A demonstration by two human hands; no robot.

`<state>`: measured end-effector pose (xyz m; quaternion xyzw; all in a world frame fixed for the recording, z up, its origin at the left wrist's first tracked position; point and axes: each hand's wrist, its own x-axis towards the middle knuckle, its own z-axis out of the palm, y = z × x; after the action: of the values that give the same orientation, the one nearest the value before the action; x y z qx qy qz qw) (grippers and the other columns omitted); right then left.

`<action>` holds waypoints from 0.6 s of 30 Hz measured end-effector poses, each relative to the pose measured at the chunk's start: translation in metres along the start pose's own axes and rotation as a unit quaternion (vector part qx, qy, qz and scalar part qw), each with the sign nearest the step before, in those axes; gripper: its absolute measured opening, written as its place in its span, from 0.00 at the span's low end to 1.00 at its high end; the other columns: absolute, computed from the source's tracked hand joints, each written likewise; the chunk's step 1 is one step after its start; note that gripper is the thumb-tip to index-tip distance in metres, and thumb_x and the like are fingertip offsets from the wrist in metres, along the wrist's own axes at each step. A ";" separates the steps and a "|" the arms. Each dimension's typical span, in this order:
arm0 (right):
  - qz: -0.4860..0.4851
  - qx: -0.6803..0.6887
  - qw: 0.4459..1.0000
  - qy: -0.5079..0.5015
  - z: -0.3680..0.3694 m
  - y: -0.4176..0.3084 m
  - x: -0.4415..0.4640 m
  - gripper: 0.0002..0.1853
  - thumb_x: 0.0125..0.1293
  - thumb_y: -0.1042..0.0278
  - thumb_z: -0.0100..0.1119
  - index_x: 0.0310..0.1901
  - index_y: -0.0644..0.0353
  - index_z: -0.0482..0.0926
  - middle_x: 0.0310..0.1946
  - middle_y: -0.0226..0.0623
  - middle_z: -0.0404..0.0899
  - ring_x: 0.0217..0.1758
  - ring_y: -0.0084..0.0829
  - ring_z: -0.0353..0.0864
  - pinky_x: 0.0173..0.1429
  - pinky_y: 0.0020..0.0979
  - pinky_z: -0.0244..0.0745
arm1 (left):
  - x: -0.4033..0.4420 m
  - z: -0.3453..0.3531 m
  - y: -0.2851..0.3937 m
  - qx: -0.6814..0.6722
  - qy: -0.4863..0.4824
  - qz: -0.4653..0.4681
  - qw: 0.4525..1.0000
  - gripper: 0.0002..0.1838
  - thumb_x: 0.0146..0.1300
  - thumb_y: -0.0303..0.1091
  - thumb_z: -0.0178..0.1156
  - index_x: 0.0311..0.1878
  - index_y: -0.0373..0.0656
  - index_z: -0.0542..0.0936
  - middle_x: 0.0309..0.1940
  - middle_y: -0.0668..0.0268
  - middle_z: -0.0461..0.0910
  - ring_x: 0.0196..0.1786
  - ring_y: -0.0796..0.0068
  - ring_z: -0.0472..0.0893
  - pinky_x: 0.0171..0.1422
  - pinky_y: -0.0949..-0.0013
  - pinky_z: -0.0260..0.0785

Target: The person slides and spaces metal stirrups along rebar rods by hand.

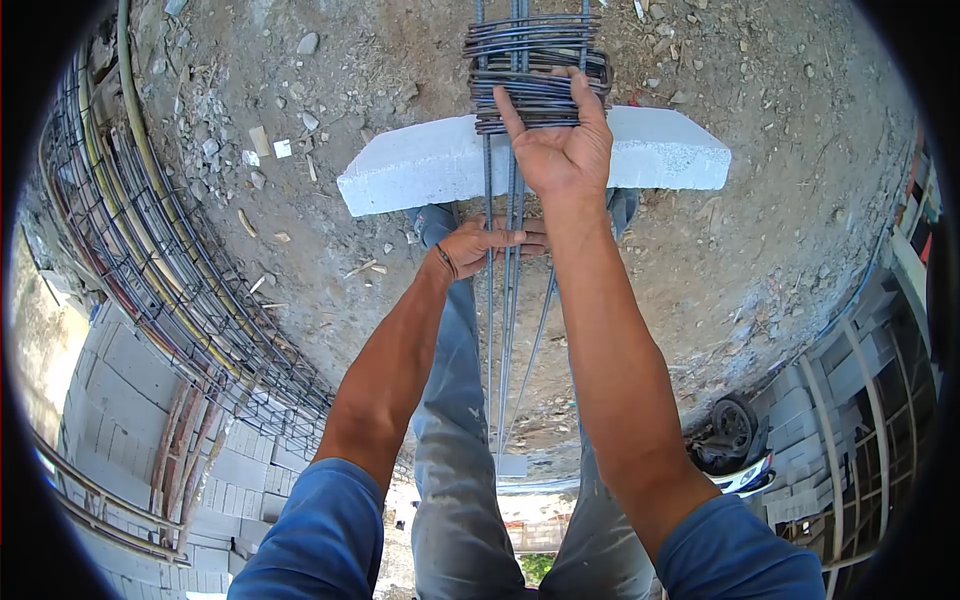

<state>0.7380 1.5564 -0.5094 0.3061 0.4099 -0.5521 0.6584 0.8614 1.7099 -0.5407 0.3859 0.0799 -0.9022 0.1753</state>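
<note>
So the right hand (563, 158) is palm-up and partly open, two digits spread across the front of a stack of dark wire rings (520, 92); the rest are tucked in behind or among the wires, so I honestly can't tell how tightly it's gripping, if at all. The left hand (482, 245) is nearer the body and is closed around some long steel rods (507, 310), thumb across the front, fingers going behind, with a thin dark band (446, 262) on the wrist. The rings sit around those rods at the far end, bunched up close together. Right under the rods, just beyond the left hand, a pale block (415, 165) lies crosswise on the stony dirt (760, 70). The rods run back between the person's legs (450, 400), one splaying off to the right of the others. Further out, there's a big wire mesh (150, 230) curving along the left, stacked grey blocks (115, 380) beyond it, and a black wheel (732, 428) over on the lower right.
</note>
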 end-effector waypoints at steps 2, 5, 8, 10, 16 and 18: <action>0.008 0.010 1.000 -0.002 0.000 -0.005 -0.011 0.11 0.70 0.63 0.67 0.47 0.59 0.83 0.50 0.42 0.86 0.63 0.46 0.81 0.74 0.65 0.71 | -0.003 0.010 -0.001 -0.002 0.007 0.014 1.000 0.20 0.61 0.35 0.76 0.54 0.42 0.82 0.44 0.71 0.85 0.43 0.78 0.81 0.48 0.71 0.70; 0.034 -0.009 0.999 -0.001 0.001 -0.015 -0.028 0.12 0.71 0.61 0.66 0.48 0.60 0.82 0.49 0.44 0.86 0.63 0.47 0.82 0.74 0.67 0.71 | -0.010 0.025 -0.003 -0.008 -0.002 0.033 0.999 0.21 0.60 0.33 0.77 0.53 0.40 0.82 0.43 0.71 0.84 0.43 0.78 0.79 0.48 0.71 0.69; 0.080 0.011 0.996 -0.040 -0.001 -0.025 -0.045 0.12 0.73 0.59 0.63 0.48 0.59 0.82 0.49 0.43 0.87 0.62 0.48 0.83 0.73 0.68 0.71 | -0.017 0.032 -0.012 -0.010 -0.012 0.038 0.999 0.23 0.60 0.32 0.76 0.56 0.39 0.80 0.47 0.69 0.84 0.47 0.78 0.80 0.51 0.70 0.70; 0.087 0.010 0.996 -0.027 -0.011 -0.024 -0.058 0.12 0.75 0.58 0.61 0.48 0.59 0.82 0.49 0.43 0.87 0.62 0.48 0.83 0.72 0.68 0.72 | -0.018 0.037 -0.019 -0.005 -0.018 0.043 0.999 0.24 0.61 0.32 0.76 0.59 0.38 0.80 0.50 0.68 0.84 0.52 0.77 0.81 0.55 0.69 0.71; 0.123 -0.014 0.992 0.021 -0.069 -0.011 -0.103 0.11 0.75 0.57 0.61 0.47 0.55 0.81 0.44 0.37 0.86 0.53 0.40 0.86 0.64 0.66 0.79 | -0.017 0.007 -0.062 -0.015 0.089 0.112 0.990 0.32 0.61 0.24 0.73 0.68 0.32 0.72 0.65 0.57 0.77 0.68 0.67 0.77 0.72 0.61 0.71; 0.130 -0.055 0.988 0.064 -0.085 -0.007 -0.116 0.12 0.76 0.56 0.60 0.47 0.55 0.81 0.45 0.37 0.86 0.54 0.42 0.86 0.63 0.64 0.81 | -0.017 0.007 -0.069 -0.048 0.093 0.148 0.983 0.32 0.60 0.21 0.72 0.68 0.35 0.73 0.65 0.59 0.78 0.68 0.67 0.77 0.72 0.61 0.71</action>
<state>0.7081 1.6831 -0.4474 0.3546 0.4377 -0.4175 0.7130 0.8420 1.7760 -0.5230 0.4668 0.0807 -0.8216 0.3171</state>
